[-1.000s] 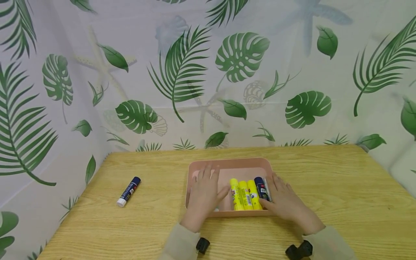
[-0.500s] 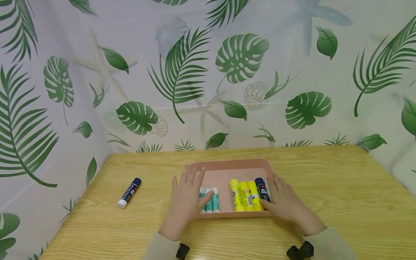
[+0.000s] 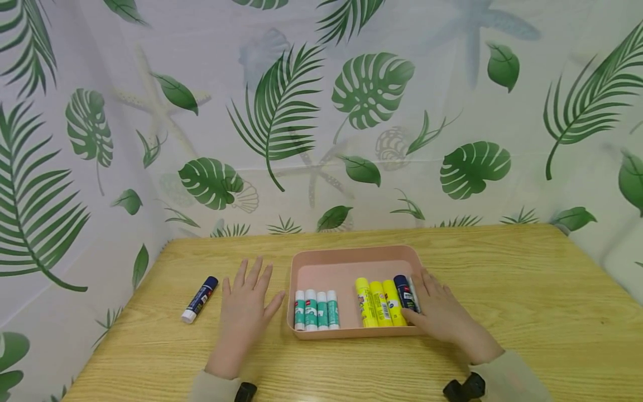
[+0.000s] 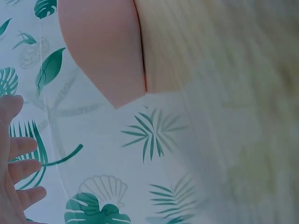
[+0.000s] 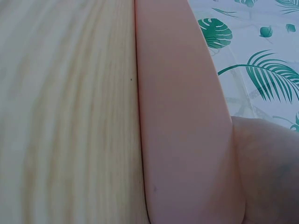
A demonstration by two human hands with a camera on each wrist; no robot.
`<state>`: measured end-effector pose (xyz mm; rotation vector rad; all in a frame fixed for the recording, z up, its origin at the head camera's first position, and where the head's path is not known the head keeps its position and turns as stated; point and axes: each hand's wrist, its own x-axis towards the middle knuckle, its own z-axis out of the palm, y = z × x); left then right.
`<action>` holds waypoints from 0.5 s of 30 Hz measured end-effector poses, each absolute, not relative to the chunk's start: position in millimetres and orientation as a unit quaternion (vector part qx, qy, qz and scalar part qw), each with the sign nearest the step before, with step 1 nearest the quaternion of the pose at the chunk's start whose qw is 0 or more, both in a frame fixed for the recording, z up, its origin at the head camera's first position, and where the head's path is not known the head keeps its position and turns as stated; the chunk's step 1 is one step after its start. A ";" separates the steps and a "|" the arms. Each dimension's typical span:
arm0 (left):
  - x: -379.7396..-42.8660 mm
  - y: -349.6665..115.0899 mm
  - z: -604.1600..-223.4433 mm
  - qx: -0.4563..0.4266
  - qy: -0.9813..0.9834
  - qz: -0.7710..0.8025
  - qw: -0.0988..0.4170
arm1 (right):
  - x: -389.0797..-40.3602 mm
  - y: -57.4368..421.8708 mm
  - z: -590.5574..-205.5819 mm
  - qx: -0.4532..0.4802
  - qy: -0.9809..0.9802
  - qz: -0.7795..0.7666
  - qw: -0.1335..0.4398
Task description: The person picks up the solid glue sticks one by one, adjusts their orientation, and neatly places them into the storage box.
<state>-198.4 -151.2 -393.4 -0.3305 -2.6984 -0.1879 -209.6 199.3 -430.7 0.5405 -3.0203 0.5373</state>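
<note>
My left hand (image 3: 246, 310) is over the table left of the pink tray (image 3: 351, 255), fingers spread and straight, holding nothing. Left of it lies a navy glue stick (image 3: 200, 300) with a white end. Inside the tray, several teal-and-white glue sticks (image 3: 311, 310) line up at the left. Toward the right stand three yellow glue sticks (image 3: 380, 303) and a navy glue stick (image 3: 404, 292), with a pale one partly hidden beside it. My right hand (image 3: 442, 310) rests over the tray's right edge, fingers extended and thumb reaching inward. In the right wrist view, part of that hand (image 5: 268, 168) overlaps the tray's rim.
The wooden table (image 3: 542, 301) ends at the back against a white cloth (image 3: 422, 223) printed with green leaves. Between the teal and yellow groups the tray floor (image 3: 348, 301) shows. Dark wrist cameras (image 3: 464, 387) sit at both cuffs.
My left hand has moved left from above the tray to the table beside it, uncovering the teal-and-white glue sticks. The right hand has stayed at the tray's right edge.
</note>
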 end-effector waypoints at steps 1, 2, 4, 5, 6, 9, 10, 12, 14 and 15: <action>-198.3 -154.0 -393.2 -0.116 -0.969 -0.066 0.208 | -209.6 199.6 -431.1 0.174 -0.969 0.174 0.015; -198.1 -156.5 -392.9 -0.114 -0.969 -0.067 0.209 | -209.5 199.7 -431.4 0.174 -0.969 0.174 0.017; -198.1 -161.3 -393.1 -0.107 -0.970 -0.068 0.207 | -209.5 199.8 -432.0 0.174 -0.969 0.174 0.018; -198.1 -163.3 -393.2 -0.105 -0.971 -0.067 0.206 | -209.4 199.9 -431.8 0.172 -0.969 0.174 0.016; -198.0 -165.3 -393.4 -0.102 -0.972 -0.066 0.203 | -209.4 199.8 -431.7 0.172 -0.969 0.175 0.016; -197.4 -170.2 -392.8 -0.096 -0.973 -0.067 0.198 | -208.9 199.1 -430.3 0.170 -0.970 0.174 0.013; -197.4 -171.9 -392.4 -0.095 -0.973 -0.067 0.199 | -208.7 198.9 -429.6 0.169 -0.970 0.173 0.011; -197.4 -175.7 -390.7 -0.097 -0.971 -0.069 0.209 | -208.6 198.7 -429.1 0.171 -0.970 0.171 0.015; -198.5 -180.0 -388.5 -0.104 -0.966 -0.071 0.228 | -208.5 198.7 -429.2 0.172 -0.970 0.169 0.018; -199.4 -182.5 -387.4 -0.109 -0.962 -0.070 0.240 | -208.4 198.7 -429.1 0.172 -0.970 0.169 0.018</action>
